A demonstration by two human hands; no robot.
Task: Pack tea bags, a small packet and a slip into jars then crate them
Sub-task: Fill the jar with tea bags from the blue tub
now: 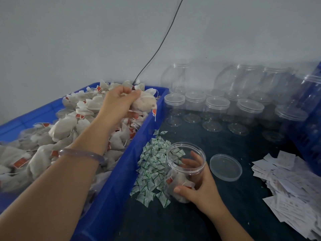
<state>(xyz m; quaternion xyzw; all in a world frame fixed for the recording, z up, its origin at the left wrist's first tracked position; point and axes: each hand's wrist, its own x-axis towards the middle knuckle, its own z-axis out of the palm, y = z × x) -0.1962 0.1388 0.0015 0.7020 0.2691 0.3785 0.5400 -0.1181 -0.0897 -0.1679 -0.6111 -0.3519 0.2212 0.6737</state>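
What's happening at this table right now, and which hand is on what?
A person is filling a jar. The left hand grips a bunch of tea bags over the blue crate heaped with them. The right hand holds the open jar, tilted toward the crate, with a few bags already inside. A loose lid lies beside it on the table. The small packets and slips lie in piles nearby; empty jars with lids stand behind.

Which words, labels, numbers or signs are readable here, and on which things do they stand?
Nothing can be read.
Red tags on the tea bags: print too small.
Small packets: green print, blurred.
Paper slips: faint print, blurred.
The jar and its lid: no label seen.
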